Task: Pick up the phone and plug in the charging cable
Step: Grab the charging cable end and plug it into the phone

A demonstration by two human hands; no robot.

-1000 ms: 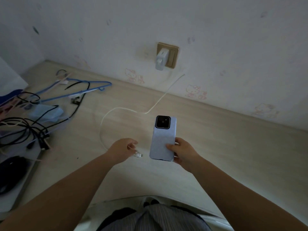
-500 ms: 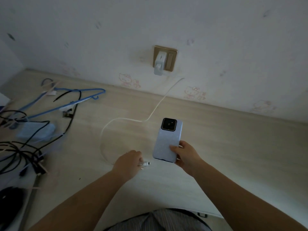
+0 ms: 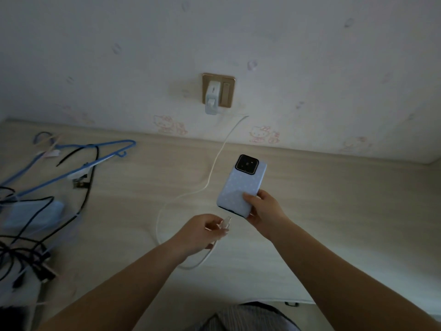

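Note:
My right hand [image 3: 265, 211] grips the lower end of a phone [image 3: 241, 185] in a pale blue dotted case, back side up with its black camera block pointing toward the wall. My left hand [image 3: 200, 232] pinches the plug end of a white charging cable [image 3: 214, 168]. The connector tip sits just left of and below the phone's bottom edge, a small gap apart. The cable loops over the wooden surface and runs up to a white charger [image 3: 212, 96] in a gold wall socket [image 3: 228, 91].
Blue clothes hangers [image 3: 78, 161] and a tangle of black cables [image 3: 28, 240] lie on the left of the light wooden surface [image 3: 346, 211]. A pale blue flat object [image 3: 33, 216] rests among them. The wall with cartoon stickers stands close behind.
My left hand has lifted the cable plug off the surface and turned it toward the phone's bottom edge. The right hand holds the phone slightly higher and more tilted.

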